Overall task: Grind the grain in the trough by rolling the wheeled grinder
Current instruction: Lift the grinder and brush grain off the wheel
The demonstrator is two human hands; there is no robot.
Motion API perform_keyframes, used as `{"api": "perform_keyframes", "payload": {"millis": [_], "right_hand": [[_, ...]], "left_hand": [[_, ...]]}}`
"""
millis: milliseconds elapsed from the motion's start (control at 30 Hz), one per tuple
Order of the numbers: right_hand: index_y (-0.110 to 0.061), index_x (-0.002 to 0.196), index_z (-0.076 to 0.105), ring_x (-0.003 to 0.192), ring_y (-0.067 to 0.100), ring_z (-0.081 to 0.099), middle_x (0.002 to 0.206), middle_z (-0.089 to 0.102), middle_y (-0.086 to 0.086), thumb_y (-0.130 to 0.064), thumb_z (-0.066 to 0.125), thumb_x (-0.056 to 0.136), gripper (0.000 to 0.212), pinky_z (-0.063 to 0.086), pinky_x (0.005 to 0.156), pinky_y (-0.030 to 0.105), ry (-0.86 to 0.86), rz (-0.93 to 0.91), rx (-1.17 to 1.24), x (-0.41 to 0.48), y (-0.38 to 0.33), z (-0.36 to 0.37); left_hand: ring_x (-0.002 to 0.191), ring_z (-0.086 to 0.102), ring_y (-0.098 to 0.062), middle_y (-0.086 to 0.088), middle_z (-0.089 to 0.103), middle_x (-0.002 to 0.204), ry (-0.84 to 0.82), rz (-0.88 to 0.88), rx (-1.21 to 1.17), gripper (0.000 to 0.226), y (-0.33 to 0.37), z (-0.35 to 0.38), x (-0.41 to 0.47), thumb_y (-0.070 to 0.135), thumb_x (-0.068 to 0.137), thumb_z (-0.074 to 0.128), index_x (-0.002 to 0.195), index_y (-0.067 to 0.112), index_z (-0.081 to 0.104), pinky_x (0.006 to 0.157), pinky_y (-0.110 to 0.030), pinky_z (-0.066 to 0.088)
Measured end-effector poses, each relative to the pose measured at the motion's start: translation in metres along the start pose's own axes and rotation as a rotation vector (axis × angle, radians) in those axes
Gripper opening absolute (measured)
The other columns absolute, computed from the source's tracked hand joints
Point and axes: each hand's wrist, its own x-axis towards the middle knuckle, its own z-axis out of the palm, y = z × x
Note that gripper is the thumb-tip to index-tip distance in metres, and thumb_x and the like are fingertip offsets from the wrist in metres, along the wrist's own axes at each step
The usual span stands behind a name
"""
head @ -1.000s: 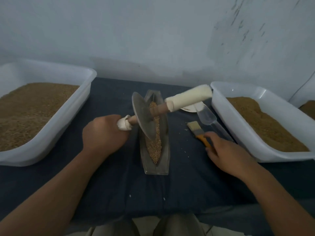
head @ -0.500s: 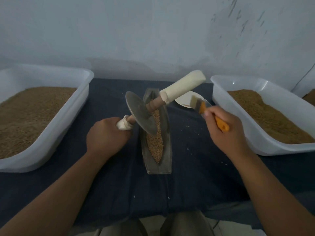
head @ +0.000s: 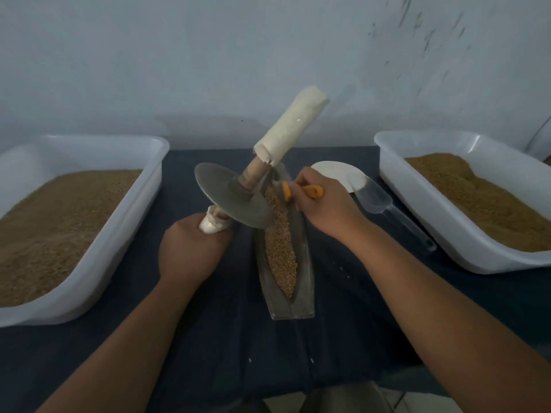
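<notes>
Left hand (head: 190,248) grips the wrapped end of the grinder (head: 232,201), tilted clear. Right hand (head: 325,204) holds the brush (head: 313,190) at the trough (head: 304,263). Short, gentle strokes should sweep grain (head: 281,248) inward, not overboard.

A dark blue cloth (head: 208,338) covers the tabletop. The left tub (head: 119,234) of brown grain sits at its left edge and the right tub (head: 423,216) at its right edge. Between them a narrow metal trough (head: 293,308) lies front to back. Near its far end lie a white plate (head: 334,171) and a clear scoop (head: 375,198), touching. Stray grains (head: 341,268) dot the cloth.
</notes>
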Motion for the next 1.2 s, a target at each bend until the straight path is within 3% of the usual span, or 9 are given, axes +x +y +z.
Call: {"api": "perform_keyframes", "payload": {"millis": [100,200,333,467,633,833,967,1100,1200], "right_hand": [[-0.027,0.084,0.053,0.067,0.007,0.059,0.069,0.061,-0.005,-0.046,0.050,0.106,0.029,0.046,0.055,0.029,0.083,-0.060,0.005,-0.007,0.001,-0.008],[-0.021,0.083,0.050,0.061,0.012,0.055,0.065,0.055,-0.004,-0.040,0.052,0.107,0.030,0.039,0.052,0.030,0.200,-0.106,0.072,-0.002,-0.004,-0.014],[-0.019,0.092,0.054,0.065,0.010,0.056,0.072,0.060,-0.003,-0.043,0.052,0.109,0.029,0.038,0.056,0.034,0.061,-0.043,0.026,0.013,-0.009,-0.011],[-0.029,0.086,0.054,0.070,0.006,0.056,0.074,0.059,-0.008,-0.044,0.055,0.107,0.025,0.036,0.058,0.030,-0.109,-0.082,-0.023,0.006,-0.001,-0.013],[-0.028,0.083,0.057,0.065,0.009,0.061,0.073,0.063,-0.008,-0.048,0.055,0.105,0.029,0.039,0.052,0.016,0.108,-0.108,0.069,0.005,0.003,-0.029],[-0.030,0.087,0.061,0.075,0.008,0.059,0.078,0.064,-0.007,-0.044,0.059,0.105,0.023,0.040,0.059,0.024,-0.115,-0.092,0.016,0.007,-0.003,-0.017],[-0.034,0.091,0.070,0.074,0.005,0.066,0.078,0.068,-0.013,-0.048,0.060,0.103,0.021,0.044,0.059,0.013,-0.004,-0.170,0.012,-0.011,-0.009,-0.047],[-0.031,0.087,0.076,0.054,0.008,0.063,0.064,0.068,-0.006,-0.048,0.060,0.103,0.029,0.047,0.052,0.015,0.171,-0.088,0.198,-0.025,-0.024,-0.081],[-0.022,0.080,0.075,0.041,0.014,0.048,0.054,0.060,0.005,-0.050,0.056,0.104,0.042,0.039,0.041,0.021,0.110,0.045,0.463,-0.027,-0.034,-0.085]], "left_hand": [[0.063,0.066,-0.013,0.011,0.069,0.067,0.001,-0.022,-0.008,0.018,-0.001,0.001,0.003,0.054,0.078,0.074,0.076,0.037,0.069,0.057,-0.035,0.048],[0.066,0.066,-0.014,0.012,0.068,0.067,-0.001,-0.038,-0.004,0.016,0.000,0.002,0.003,0.052,0.078,0.074,0.077,0.037,0.069,0.059,-0.035,0.049],[0.067,0.067,-0.015,0.010,0.069,0.067,0.002,-0.041,0.018,0.020,0.003,0.001,0.001,0.054,0.077,0.076,0.077,0.035,0.070,0.062,-0.038,0.053],[0.064,0.066,-0.015,0.012,0.068,0.066,0.002,-0.030,0.022,0.019,0.003,0.000,0.001,0.057,0.075,0.073,0.077,0.038,0.069,0.059,-0.036,0.051],[0.060,0.063,-0.013,0.011,0.066,0.062,-0.001,-0.046,-0.002,0.018,0.004,0.001,0.001,0.053,0.072,0.069,0.074,0.036,0.067,0.056,-0.032,0.043],[0.064,0.065,-0.013,0.016,0.067,0.066,0.000,-0.036,0.017,0.015,0.006,-0.002,0.000,0.053,0.068,0.064,0.077,0.041,0.067,0.057,-0.032,0.043],[0.065,0.065,-0.013,0.015,0.068,0.068,-0.010,-0.026,0.013,0.012,0.005,-0.001,0.001,0.050,0.073,0.070,0.078,0.039,0.068,0.059,-0.034,0.048],[0.063,0.065,-0.012,0.018,0.068,0.069,-0.013,-0.011,0.038,0.010,0.007,0.000,0.001,0.052,0.076,0.069,0.081,0.044,0.066,0.058,-0.033,0.049],[0.062,0.063,-0.010,0.021,0.067,0.071,-0.004,0.019,0.063,0.010,0.009,-0.001,-0.001,0.054,0.078,0.069,0.081,0.045,0.066,0.056,-0.032,0.046]]}}
